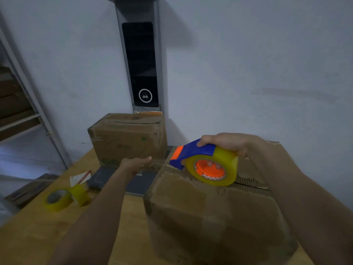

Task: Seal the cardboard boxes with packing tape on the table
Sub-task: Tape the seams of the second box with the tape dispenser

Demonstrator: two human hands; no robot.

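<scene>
Blue-and-orange tape dispenser [193, 152], loaded with a yellowish roll, rested on the near cardboard box [210, 207] on the wooden table [38, 236], grasped from above by the right hand [227, 143]. Left hand [134, 163] hovered flat, fingers straight, holding nothing, before the far box [128, 136].

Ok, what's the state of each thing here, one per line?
Near box: flaps shut, seam untaped.
Far box: closed, upright.
Dispenser: loaded, resting on near box.
Right hand: grips dispenser.
Left hand: open, holds nothing.
Spare rolls: lying on table.
</scene>
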